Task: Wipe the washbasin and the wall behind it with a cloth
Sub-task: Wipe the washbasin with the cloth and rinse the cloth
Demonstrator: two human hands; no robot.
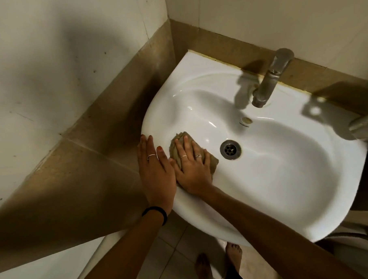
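Note:
A white washbasin [285, 168] is fixed to a wall in a room corner. Inside its bowl, left of the metal drain [230, 149], lies a crumpled beige cloth [212, 161]. My right hand [193, 170] presses flat on the cloth with its fingers spread and straight. My left hand [155, 172] rests flat on the basin's left rim, fingers straight, beside the right hand. The wall behind the basin [279, 19] has cream tiles above a brown tile band [217, 47].
A metal tap [269, 80] stands at the basin's back rim, above the overflow hole [247, 120]. A metal fitting [366, 127] sits at the right edge. The side wall [60, 81] closes in on the left. My bare feet [218, 264] stand on the tiled floor below.

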